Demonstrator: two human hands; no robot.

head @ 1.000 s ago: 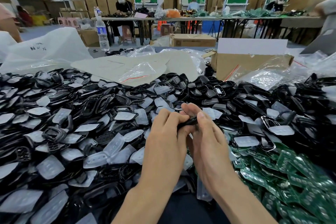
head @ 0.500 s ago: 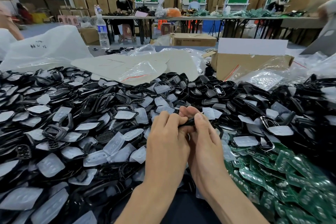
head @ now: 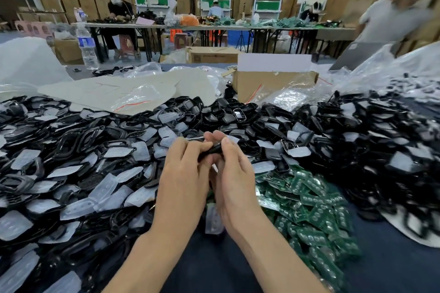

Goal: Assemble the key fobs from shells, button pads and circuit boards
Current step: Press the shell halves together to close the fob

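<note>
My left hand (head: 184,173) and my right hand (head: 234,173) meet in the middle of the view and both pinch one black key fob shell (head: 213,148) between thumbs and fingertips; most of the shell is hidden by my fingers. A wide heap of black shells (head: 100,135) mixed with translucent button pads (head: 104,187) covers the table to the left and behind. Green circuit boards (head: 312,207) lie in a pile to the right of my right wrist.
More black shells (head: 371,140) are heaped at the right. A cardboard box (head: 266,83), plastic bags (head: 133,95) and a water bottle (head: 87,47) stand behind the heaps. A person (head: 395,19) leans in at the far right; others sit at far tables.
Both hands have stayed together on the shell and drifted slightly nearer to me, fingers shifting on it. The view swung a little, and a person came into view at the far right.
</note>
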